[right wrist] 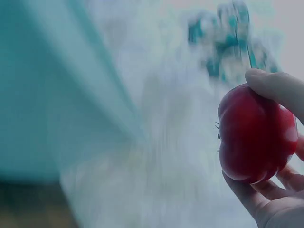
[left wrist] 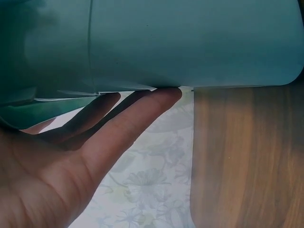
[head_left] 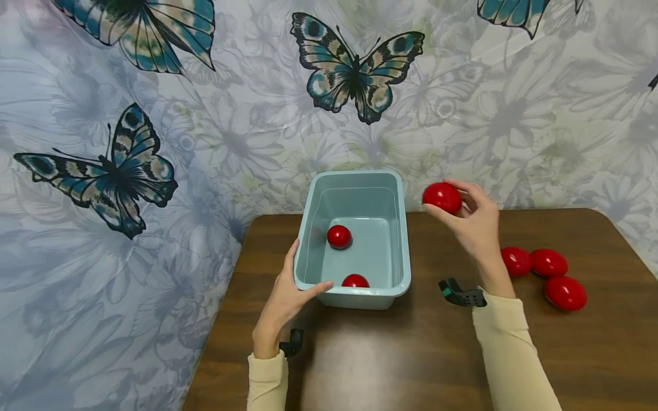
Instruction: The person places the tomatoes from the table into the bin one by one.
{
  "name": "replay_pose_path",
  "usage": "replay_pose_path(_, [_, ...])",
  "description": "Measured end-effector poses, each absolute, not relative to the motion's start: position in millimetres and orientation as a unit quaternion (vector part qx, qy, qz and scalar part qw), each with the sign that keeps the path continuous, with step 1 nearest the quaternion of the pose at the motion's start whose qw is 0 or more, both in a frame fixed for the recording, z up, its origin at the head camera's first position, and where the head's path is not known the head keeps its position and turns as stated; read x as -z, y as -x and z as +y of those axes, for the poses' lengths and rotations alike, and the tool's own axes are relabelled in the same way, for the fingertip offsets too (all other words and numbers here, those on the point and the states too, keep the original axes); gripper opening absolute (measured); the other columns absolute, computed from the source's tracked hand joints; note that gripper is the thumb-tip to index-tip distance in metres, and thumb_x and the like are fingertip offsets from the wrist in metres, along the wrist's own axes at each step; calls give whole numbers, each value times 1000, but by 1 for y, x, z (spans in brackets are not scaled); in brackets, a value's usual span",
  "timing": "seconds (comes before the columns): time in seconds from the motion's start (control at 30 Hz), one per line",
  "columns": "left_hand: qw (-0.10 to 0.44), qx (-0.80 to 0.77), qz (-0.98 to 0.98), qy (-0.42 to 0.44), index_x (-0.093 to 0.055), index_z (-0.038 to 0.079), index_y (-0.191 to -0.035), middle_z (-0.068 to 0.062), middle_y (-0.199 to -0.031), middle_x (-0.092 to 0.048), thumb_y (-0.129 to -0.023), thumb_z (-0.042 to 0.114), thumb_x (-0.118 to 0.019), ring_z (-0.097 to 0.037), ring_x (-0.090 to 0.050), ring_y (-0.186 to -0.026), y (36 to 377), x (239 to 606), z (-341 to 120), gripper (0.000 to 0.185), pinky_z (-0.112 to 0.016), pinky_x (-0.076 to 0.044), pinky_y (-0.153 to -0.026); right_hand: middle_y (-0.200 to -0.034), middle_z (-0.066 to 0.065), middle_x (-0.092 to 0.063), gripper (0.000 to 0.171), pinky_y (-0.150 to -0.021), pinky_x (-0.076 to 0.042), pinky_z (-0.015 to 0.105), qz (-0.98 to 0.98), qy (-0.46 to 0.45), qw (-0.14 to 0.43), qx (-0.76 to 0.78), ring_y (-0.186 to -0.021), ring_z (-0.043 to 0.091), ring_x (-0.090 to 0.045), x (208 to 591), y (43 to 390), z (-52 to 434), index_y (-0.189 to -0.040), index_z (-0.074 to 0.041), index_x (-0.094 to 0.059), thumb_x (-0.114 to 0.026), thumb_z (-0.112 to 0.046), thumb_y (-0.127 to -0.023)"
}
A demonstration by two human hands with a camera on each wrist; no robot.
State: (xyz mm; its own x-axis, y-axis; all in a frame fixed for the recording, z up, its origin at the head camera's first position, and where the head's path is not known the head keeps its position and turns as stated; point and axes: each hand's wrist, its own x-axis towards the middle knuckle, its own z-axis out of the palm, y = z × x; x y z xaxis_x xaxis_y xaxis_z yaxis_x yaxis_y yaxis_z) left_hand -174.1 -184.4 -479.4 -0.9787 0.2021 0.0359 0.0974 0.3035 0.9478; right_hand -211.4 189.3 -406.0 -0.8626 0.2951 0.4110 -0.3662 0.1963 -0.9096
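Observation:
A light blue plastic tub [head_left: 401, 240] stands on the brown table, and two red tomatoes [head_left: 339, 236] [head_left: 355, 281] lie in it. My left hand [head_left: 288, 294] holds the tub's near left corner, thumb over the rim, fingers straight along the outer wall [left wrist: 142, 47]. My right hand [head_left: 475, 220] grips a third red tomato [head_left: 441, 197] in the air just right of the tub's far right corner; the right wrist view shows that tomato [right wrist: 254, 135] pinched between fingertips and thumb, with the tub [right wrist: 38, 95] blurred at left.
Three more red tomatoes [head_left: 516, 261] [head_left: 549, 262] [head_left: 565, 293] lie on the table [head_left: 411, 354] to the right of my right forearm. A butterfly-print cloth [head_left: 154, 142] hangs behind and drapes past the table's left edge.

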Motion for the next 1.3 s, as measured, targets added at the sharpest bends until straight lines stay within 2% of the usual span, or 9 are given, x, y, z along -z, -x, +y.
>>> replay_pose_path(0.13, [53,-580,809,-85,-16,36,-167,-10,-162,-40,-84,29,-90,-40,-50,-136,173,484,-182,112,-58,-49,-106,-130,9,-62,53,-94,-55,19,-729,-88,231,-638,-112,17,-63,391,238,148,-134,-2,-68,-86,0,-84])
replay_pose_path(0.33, [59,-585,804,-90,-15,33,-168,-14,-162,-39,-84,30,-90,-44,-48,-137,173,486,-178,113,-58,-49,-106,-134,16,-62,53,-94,-55,22,-758,-124,202,-607,-114,22,-60,391,260,116,-134,0,-68,-88,-5,-84])
replay_pose_path(0.63, [54,-586,803,-93,-15,32,-167,-14,-162,-38,-84,31,-90,-45,-47,-137,173,485,-178,112,-61,-49,-106,-132,19,-63,55,-101,-55,52,-784,-132,176,-581,-119,31,-60,400,265,108,-134,0,-68,-89,-8,-84])
replay_pose_path(0.93, [46,-590,801,-92,-15,34,-167,-14,-162,-39,-84,30,-90,-46,-46,-138,174,483,-181,112,-63,-47,-107,-133,20,-63,55,-102,-54,54,-790,-136,163,-575,-119,35,-59,399,268,104,-134,-1,-68,-89,-10,-84])
replay_pose_path(1.3, [39,-590,801,-94,-15,30,-167,-10,-162,-40,-84,30,-89,-45,-47,-138,176,479,-182,112,-61,-49,-106,-134,21,-62,58,-100,-54,54,-806,-140,146,-556,-118,36,-59,402,271,101,-137,-2,-66,-88,-10,-85])
